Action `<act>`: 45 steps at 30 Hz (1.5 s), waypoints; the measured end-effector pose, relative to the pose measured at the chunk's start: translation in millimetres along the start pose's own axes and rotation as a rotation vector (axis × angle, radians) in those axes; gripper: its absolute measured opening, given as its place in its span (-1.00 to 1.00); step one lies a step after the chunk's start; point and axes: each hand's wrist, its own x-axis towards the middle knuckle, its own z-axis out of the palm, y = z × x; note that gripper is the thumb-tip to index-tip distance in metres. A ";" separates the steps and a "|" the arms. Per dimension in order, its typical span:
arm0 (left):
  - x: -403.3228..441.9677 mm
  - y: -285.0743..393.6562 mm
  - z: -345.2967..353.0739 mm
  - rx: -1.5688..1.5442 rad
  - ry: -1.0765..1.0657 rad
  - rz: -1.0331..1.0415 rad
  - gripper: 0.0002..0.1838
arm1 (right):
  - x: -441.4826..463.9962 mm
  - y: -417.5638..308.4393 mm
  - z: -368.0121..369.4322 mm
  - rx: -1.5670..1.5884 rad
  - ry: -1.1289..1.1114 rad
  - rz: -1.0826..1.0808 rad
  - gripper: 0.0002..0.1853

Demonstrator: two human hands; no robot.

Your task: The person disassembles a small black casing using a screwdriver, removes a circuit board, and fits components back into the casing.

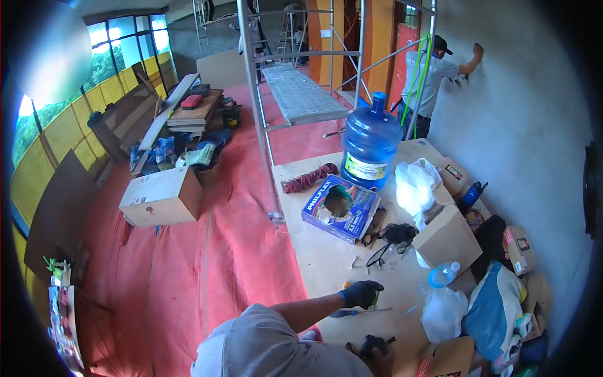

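My left hand (pixel 361 294), in a black glove, reaches over the light wooden board (pixel 301 232) from the left; its fingers are pressed together around something small. A screwdriver (pixel 359 311) lies just below this hand. Nearer the bottom edge, my right hand (pixel 375 347), also gloved in black, is closed around a dark object whose end sticks out to the right. Small metal pieces (pixel 355 262) and a tangle of black cord (pixel 397 234) lie beyond the hands.
A blue water jug (pixel 370 147), a Philflex box (pixel 340 207), a rope coil (pixel 309 179), a plastic bottle (pixel 443 274), bags and cartons (pixel 448 239) are on the board. Scaffolding (pixel 304 94) stands behind. Another person (pixel 427 81) touches the wall at right.
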 end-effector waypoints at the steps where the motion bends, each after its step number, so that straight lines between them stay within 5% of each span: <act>1: -10.7 -1.0 -1.4 -0.178 -0.017 0.038 -0.60 | -0.2 0.1 3.3 0.099 -0.057 -0.029 -0.44; 3: -30.6 6.8 -1.3 -0.533 -0.056 0.119 -0.64 | 1.2 -3.2 11.4 0.298 -0.167 -0.084 -0.40; 4: -35.6 15.9 1.2 -0.690 0.047 -0.055 -0.67 | 8.7 7.3 3.0 0.193 -0.144 -0.132 -0.43; 8: -65.6 69.1 13.5 -0.624 0.155 -0.063 -0.72 | 39.1 40.3 -38.6 -0.200 -0.015 -0.250 -0.51; 11: -84.3 94.0 21.0 -0.467 0.147 -0.038 -0.71 | 42.1 43.5 -36.4 -0.156 -0.007 -0.277 -0.51; 13: -74.5 59.4 6.6 0.613 0.094 0.742 -0.75 | 27.8 33.1 -28.5 -0.156 -0.030 -0.234 -0.49; 14: -80.4 50.9 15.6 0.079 0.091 0.461 -0.78 | 21.9 19.9 -19.2 -0.155 -0.040 -0.215 -0.47; 16: -89.8 56.4 19.9 0.260 0.153 0.612 -0.82 | 26.6 10.7 -20.1 -0.394 -0.086 -0.244 -0.45; 17: -96.1 69.5 15.4 0.978 0.205 1.026 -0.83 | 23.9 8.7 -22.4 -0.510 -0.097 -0.244 -0.44; 20: -112.1 65.1 18.7 0.809 0.257 0.755 -0.73 | 7.7 -21.7 -1.2 -0.851 0.019 -0.154 -0.36; 21: -114.7 72.2 21.2 0.920 0.354 0.869 -0.76 | 20.0 -14.3 -9.3 -0.853 -0.049 -0.222 -0.37; 23: -125.2 95.5 40.6 -0.135 0.344 0.314 -0.80 | 39.2 0.8 -22.8 -1.072 0.046 -0.492 -0.38; 26: -134.5 120.8 55.1 -0.200 0.372 0.434 -0.53 | 35.8 -9.9 -16.6 -1.310 0.166 -0.484 -0.31; 28: -136.0 119.0 57.5 -0.196 0.348 0.498 -0.53 | 25.2 -28.5 -2.0 -1.371 0.187 -0.429 -0.25; 31: -139.1 114.2 58.9 -0.182 0.271 0.427 -0.62 | 25.3 -54.3 25.5 -1.098 0.258 -0.349 -0.30; 33: -140.4 102.0 66.3 -0.172 0.232 0.383 -0.68 | 35.6 -66.7 47.0 -0.215 0.019 0.013 -0.41; 35: -129.0 79.9 73.7 -0.130 0.225 0.400 -0.73 | 10.8 -105.8 77.5 0.274 -0.296 0.083 -0.53; 39: -124.8 67.7 77.0 0.290 0.252 0.572 -0.75 | 2.8 -126.9 95.2 0.147 -0.308 -0.151 -0.67; 45: -139.6 78.6 93.5 -0.402 0.331 0.346 -0.70 | -13.7 -147.2 105.6 -0.126 -0.082 -0.342 -0.76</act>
